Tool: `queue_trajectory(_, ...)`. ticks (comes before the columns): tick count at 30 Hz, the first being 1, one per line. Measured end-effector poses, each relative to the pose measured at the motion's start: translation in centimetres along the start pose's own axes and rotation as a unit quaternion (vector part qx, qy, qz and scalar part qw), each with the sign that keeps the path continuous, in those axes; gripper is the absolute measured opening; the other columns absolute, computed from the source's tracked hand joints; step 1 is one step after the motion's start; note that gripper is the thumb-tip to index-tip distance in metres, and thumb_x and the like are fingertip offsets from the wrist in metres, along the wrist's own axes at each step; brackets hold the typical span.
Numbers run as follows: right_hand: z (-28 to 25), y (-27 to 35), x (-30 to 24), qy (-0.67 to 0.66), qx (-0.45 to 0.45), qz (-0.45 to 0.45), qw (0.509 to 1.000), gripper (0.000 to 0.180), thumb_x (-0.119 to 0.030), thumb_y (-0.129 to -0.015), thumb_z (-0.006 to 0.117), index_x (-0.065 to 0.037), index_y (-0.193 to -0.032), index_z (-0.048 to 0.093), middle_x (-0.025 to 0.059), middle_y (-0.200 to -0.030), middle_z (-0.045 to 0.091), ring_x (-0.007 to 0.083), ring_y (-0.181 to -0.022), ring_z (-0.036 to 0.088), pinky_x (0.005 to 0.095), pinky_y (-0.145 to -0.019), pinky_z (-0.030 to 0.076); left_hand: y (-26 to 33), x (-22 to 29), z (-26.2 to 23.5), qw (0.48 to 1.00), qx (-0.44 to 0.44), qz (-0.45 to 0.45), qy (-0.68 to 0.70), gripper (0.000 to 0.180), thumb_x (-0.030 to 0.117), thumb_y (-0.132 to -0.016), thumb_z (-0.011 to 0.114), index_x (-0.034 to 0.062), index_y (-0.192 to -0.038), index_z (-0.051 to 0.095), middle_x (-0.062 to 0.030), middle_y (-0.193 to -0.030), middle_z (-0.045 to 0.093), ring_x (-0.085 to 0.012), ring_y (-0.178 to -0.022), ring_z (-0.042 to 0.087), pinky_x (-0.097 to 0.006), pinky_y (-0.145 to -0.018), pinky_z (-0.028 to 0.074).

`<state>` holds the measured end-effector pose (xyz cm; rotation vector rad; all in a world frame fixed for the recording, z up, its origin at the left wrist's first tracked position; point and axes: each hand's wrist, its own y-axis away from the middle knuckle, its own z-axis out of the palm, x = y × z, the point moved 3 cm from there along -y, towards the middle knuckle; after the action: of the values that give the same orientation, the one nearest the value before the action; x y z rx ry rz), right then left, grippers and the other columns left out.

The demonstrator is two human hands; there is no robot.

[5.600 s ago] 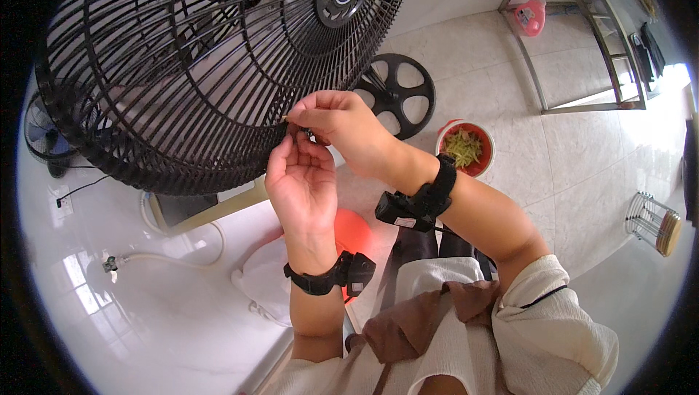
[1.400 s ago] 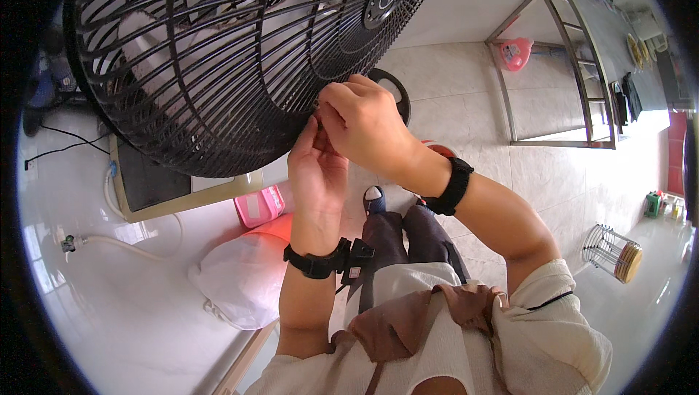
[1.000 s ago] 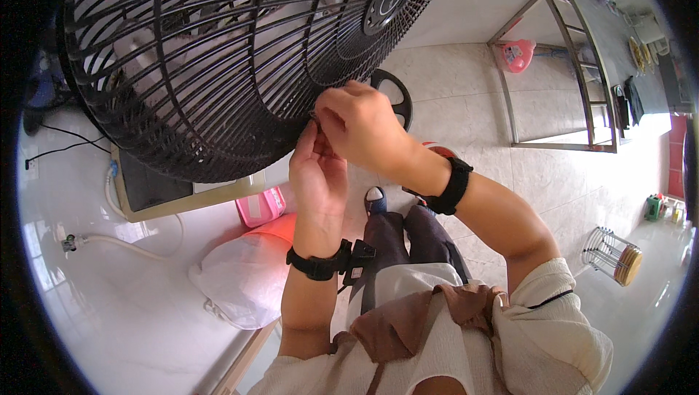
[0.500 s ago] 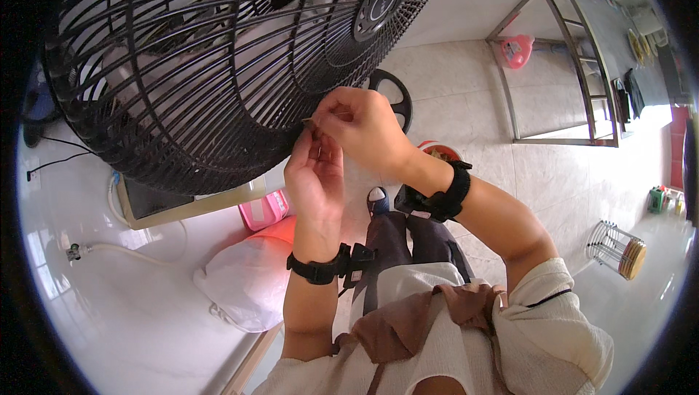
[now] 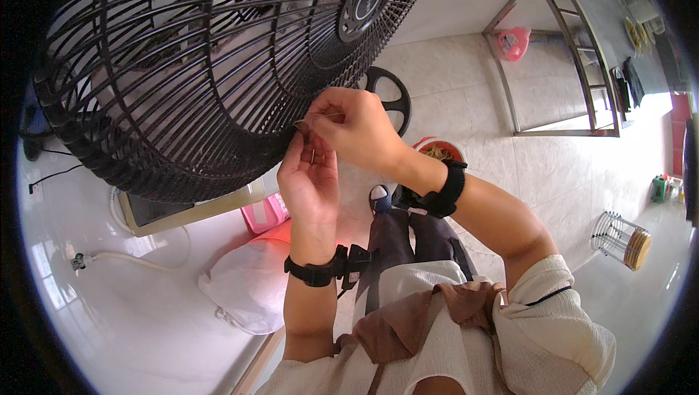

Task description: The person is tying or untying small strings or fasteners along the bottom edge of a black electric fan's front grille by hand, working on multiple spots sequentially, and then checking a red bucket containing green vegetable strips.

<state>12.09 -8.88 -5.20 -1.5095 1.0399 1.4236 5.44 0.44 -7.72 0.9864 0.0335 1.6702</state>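
Note:
A large black fan grille fills the upper left, with its round hub toward the top. Just in front of its lower edge, my two hands meet fingertip to fingertip. The right hand is closed in a pinch, its back toward me, over a thin yellowish-green strand. Below it is my left hand, palm up, its fingers curled and their tips at the same strand. What kind of strand it is I cannot make out, and the right fingers hide part of it.
A red-rimmed bucket holding yellowish-green scraps stands on the tiled floor by the black round fan base. White plastic bag and pink container lie lower left. Metal-framed table and stacked stools stand right.
My hands have shifted slightly left, still together at the fingertips, and the strand shows a little more. The whole view has also turned slightly, with the fan sitting farther left.

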Motion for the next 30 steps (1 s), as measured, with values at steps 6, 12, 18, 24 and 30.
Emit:
queue_trajectory(6,0.7,0.0,0.0,0.072,-0.007,-0.062,0.995,0.011,-0.007,-0.074,0.058,0.003,-0.08,0.059,0.0105,-0.062,0.059,0.0112,-0.056,0.056,0.0249,-0.052,0.046,-0.1,0.3,0.1,1.0,0.011,-0.013,-0.001,0.02,0.013,-0.086,0.047,-0.0024,-0.098,0.052,-0.0064,-0.095,0.054,-0.0129,-0.087,0.051,-0.027,-0.082,0.042)
queue_trajectory(12,0.3,0.1,1.4,-0.145,-0.057,0.077,0.985,0.012,-0.009,-0.076,0.058,0.002,-0.077,0.059,0.0045,-0.067,0.059,0.0084,-0.061,0.054,0.0231,-0.056,0.044,-0.2,0.3,-0.3,0.999,-0.012,-0.018,0.034,0.02,0.012,-0.083,0.048,-0.003,-0.095,0.054,-0.0075,-0.088,0.057,-0.0144,-0.08,0.054,-0.027,-0.075,0.047)
queue_trajectory(18,-0.1,0.4,2.3,-0.217,-0.046,0.097,0.97,0.012,-0.01,-0.077,0.058,0.002,-0.077,0.06,0.0028,-0.073,0.06,0.007,-0.066,0.053,0.0216,-0.06,0.044,0.0,0.6,0.1,0.998,-0.013,-0.028,0.056,0.023,0.013,-0.082,0.048,-0.0042,-0.096,0.054,-0.0086,-0.09,0.058,-0.0145,-0.082,0.054,-0.027,-0.076,0.048)
queue_trajectory(24,0.2,0.1,1.2,-0.058,0.005,0.031,0.998,0.012,-0.01,-0.077,0.059,0.002,-0.079,0.059,0.002,-0.067,0.059,0.0066,-0.063,0.053,0.0221,-0.06,0.044,0.3,0.4,0.5,0.999,0.007,-0.021,0.037,0.023,0.015,-0.082,0.049,-0.0035,-0.094,0.054,-0.0077,-0.091,0.057,-0.0144,-0.082,0.054,-0.027,-0.076,0.048)
queue_trajectory(30,0.4,0.1,2.2,-0.187,-0.054,0.084,0.977,0.011,-0.009,-0.078,0.058,0.001,-0.08,0.06,0.001,-0.067,0.058,0.0059,-0.063,0.051,0.0215,-0.059,0.043,-0.1,0.4,-0.1,0.997,-0.01,-0.043,0.07,0.023,0.016,-0.081,0.052,-0.0029,-0.093,0.053,-0.0086,-0.091,0.058,-0.0166,-0.082,0.054,-0.029,-0.077,0.047)
